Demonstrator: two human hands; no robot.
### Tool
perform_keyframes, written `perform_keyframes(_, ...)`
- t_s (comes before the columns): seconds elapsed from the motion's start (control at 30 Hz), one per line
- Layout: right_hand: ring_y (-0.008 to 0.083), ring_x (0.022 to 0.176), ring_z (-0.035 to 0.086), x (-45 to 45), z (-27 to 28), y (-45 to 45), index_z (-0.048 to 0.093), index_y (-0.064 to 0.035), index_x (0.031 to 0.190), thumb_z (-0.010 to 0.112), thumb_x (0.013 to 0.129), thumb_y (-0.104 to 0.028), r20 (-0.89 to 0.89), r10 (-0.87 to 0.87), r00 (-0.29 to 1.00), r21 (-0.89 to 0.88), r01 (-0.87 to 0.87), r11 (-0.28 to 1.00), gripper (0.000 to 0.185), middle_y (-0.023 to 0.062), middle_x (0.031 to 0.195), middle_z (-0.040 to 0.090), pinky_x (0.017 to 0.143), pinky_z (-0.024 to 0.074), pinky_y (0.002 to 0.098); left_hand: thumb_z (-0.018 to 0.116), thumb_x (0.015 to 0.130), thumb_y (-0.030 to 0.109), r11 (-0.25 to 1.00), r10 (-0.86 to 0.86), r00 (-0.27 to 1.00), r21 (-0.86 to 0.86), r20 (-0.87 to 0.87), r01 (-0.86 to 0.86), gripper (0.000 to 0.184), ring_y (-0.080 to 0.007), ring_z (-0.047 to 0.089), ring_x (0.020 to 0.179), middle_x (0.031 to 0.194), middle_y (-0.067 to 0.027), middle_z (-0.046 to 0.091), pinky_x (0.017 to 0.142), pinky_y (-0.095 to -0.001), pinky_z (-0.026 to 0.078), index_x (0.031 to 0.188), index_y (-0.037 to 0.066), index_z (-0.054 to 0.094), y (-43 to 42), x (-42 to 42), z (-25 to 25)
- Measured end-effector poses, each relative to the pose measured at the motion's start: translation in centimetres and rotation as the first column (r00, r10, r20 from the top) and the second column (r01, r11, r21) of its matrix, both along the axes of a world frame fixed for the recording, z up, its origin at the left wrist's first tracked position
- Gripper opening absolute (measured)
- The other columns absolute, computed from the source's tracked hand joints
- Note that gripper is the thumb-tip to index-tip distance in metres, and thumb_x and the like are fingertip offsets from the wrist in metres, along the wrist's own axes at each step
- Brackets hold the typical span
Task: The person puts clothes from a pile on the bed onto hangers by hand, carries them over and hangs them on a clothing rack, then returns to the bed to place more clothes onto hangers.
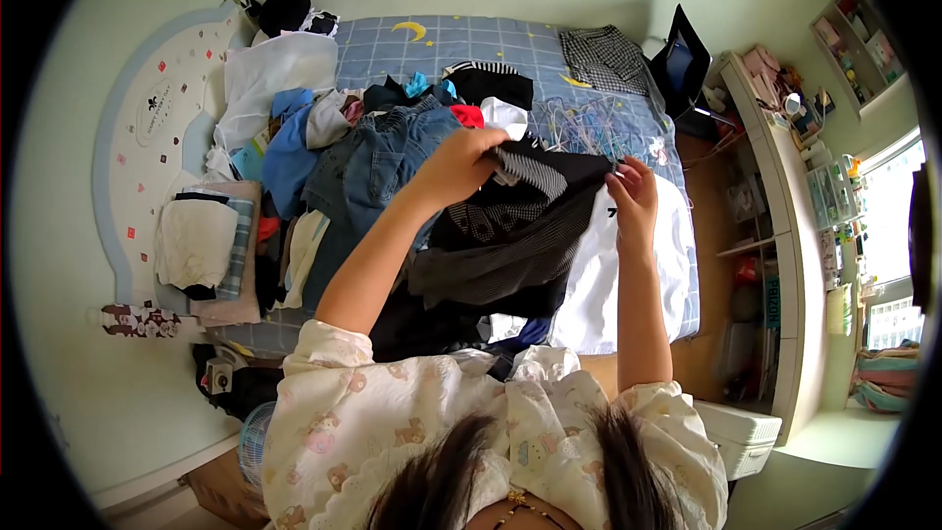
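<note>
A dark striped garment (500,265) hangs stretched between my two hands over the bed; its exact kind is hard to make out. My left hand (461,167) is closed on one upper corner of it. At the opposite corner, my right hand (633,186) pinches the edge between thumb and fingers. Beneath and to the right lies a white garment (628,275) spread flat. Left of my left hand is a heap of clothes with blue denim (392,152) on top. Several thin clothes hangers (589,128) lie just beyond my right hand.
The bed (491,34) carries a checked garment (603,57) and an open laptop (679,64) at its far right. Folded clothes (201,240) are stacked near the headboard (147,137). Shelves (756,236) stand along the right, with a white box (736,437) near me.
</note>
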State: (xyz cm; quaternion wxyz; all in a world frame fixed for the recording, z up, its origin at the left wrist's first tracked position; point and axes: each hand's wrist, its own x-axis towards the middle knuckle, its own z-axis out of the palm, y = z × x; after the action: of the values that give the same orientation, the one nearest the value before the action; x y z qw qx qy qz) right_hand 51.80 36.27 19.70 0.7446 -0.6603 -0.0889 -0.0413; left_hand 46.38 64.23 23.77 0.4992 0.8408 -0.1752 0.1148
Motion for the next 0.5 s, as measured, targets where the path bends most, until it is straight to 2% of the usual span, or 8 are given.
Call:
perform_keyframes(0.1, 0.0136, 0.101, 0.055, -2.3, 0.7, 1.2, 0.049, -0.0055, 0.121, 0.068, 0.08, 0.001, 0.157, -0.104, 0.982, -0.207, 0.136, 0.969, 0.045, 0.0062, 0.111, 0.055, 0.078, 0.0468, 0.0263, 0.046, 0.076, -0.008, 0.998, 0.062, 0.998, 0.013, -0.028, -0.062, 0.032, -0.0181, 0.064, 0.08, 0.084, -0.0149, 0.067, 0.074, -0.0287, 0.048, 0.103, -0.004, 0.061, -0.8, -0.3, 3.6)
perform_keyframes(0.2, 0.0172, 0.111, 0.052, -5.1, 2.1, 2.8, 0.046, -0.0072, 0.127, 0.071, 0.075, 0.002, 0.323, 0.03, 0.946, -0.331, 0.084, 0.94, 0.058, 0.0074, 0.12, 0.052, 0.082, 0.0459, 0.0291, 0.046, 0.075, -0.008, 0.998, 0.044, 0.991, 0.041, -0.129, -0.039, 0.033, -0.0195, 0.065, 0.087, 0.089, -0.0165, 0.066, 0.08, -0.0297, 0.048, 0.105, -0.004, 0.06, -2.1, -1.1, 6.0)
perform_keyframes(0.3, 0.0301, 0.124, 0.044, -6.5, 4.6, 3.7, 0.032, -0.0073, 0.141, 0.074, 0.066, 0.004, 0.535, 0.219, 0.816, -0.563, 0.151, 0.813, 0.087, 0.0126, 0.133, 0.046, 0.098, 0.0397, 0.0402, 0.047, 0.076, -0.008, 0.978, -0.207, 0.974, 0.02, -0.089, 0.21, 0.033, -0.0195, 0.064, 0.089, 0.091, -0.0155, 0.066, 0.08, -0.0291, 0.047, 0.107, -0.004, 0.059, -3.5, -1.5, 5.3)
perform_keyframes(0.33, 0.0335, 0.12, 0.046, -5.9, 4.2, 3.2, 0.029, -0.0075, 0.143, 0.073, 0.061, 0.005, 0.521, 0.337, 0.784, -0.555, 0.011, 0.832, 0.094, 0.0141, 0.129, 0.048, 0.098, 0.0396, 0.0404, 0.049, 0.078, -0.008, 0.966, -0.25, 0.966, 0.059, -0.062, 0.253, 0.032, -0.0192, 0.064, 0.091, 0.093, -0.0137, 0.067, 0.081, -0.0287, 0.047, 0.108, -0.004, 0.059, -4.0, -1.6, 4.5)
perform_keyframes(0.37, 0.0348, 0.11, 0.053, -6.0, 4.5, 2.8, 0.042, -0.0071, 0.134, 0.071, 0.059, 0.006, 0.38, 0.417, 0.826, -0.52, -0.181, 0.834, 0.081, 0.0148, 0.117, 0.055, 0.091, 0.0439, 0.0391, 0.05, 0.079, -0.007, 0.954, -0.296, 0.942, -0.005, -0.156, 0.299, 0.03, -0.0172, 0.063, 0.091, 0.096, -0.0136, 0.067, 0.082, -0.0277, 0.047, 0.107, -0.004, 0.059, -4.5, -1.6, 3.4)
perform_keyframes(0.43, 0.0372, 0.095, 0.058, -6.1, 5.3, 1.3, 0.054, -0.0045, 0.114, 0.067, 0.06, 0.007, 0.216, 0.554, 0.804, -0.75, -0.226, 0.621, 0.057, 0.0139, 0.1, 0.059, 0.079, 0.0473, 0.0391, 0.055, 0.08, -0.005, 0.94, -0.329, 0.918, 0.012, -0.221, 0.34, 0.026, -0.0151, 0.063, 0.089, 0.097, -0.0103, 0.067, 0.082, -0.0265, 0.047, 0.105, -0.002, 0.061, -5.0, -2.7, 4.1)
perform_keyframes(0.47, 0.0397, 0.078, 0.054, -6.9, 5.6, 1.0, 0.054, 0.0024, 0.092, 0.061, 0.063, 0.009, 0.26, 0.544, 0.797, -0.698, -0.234, 0.677, 0.031, 0.0169, 0.083, 0.054, 0.067, 0.0445, 0.0386, 0.057, 0.079, -0.004, 0.948, -0.313, 0.914, -0.033, -0.258, 0.315, 0.024, -0.0149, 0.063, 0.088, 0.096, -0.0087, 0.067, 0.082, -0.0267, 0.047, 0.103, -0.002, 0.063, -5.0, -3.0, 3.8)
perform_keyframes(0.5, 0.0398, 0.076, 0.054, -7.1, 5.5, 0.1, 0.052, 0.0031, 0.09, 0.061, 0.062, 0.009, 0.31, 0.565, 0.765, -0.731, -0.188, 0.656, 0.03, 0.017, 0.082, 0.053, 0.064, 0.0443, 0.0385, 0.059, 0.079, -0.003, 0.955, -0.298, 0.909, -0.078, -0.293, 0.288, 0.023, -0.0147, 0.062, 0.088, 0.096, -0.0071, 0.067, 0.082, -0.0269, 0.047, 0.101, -0.001, 0.064, -5.0, -3.4, 3.4)
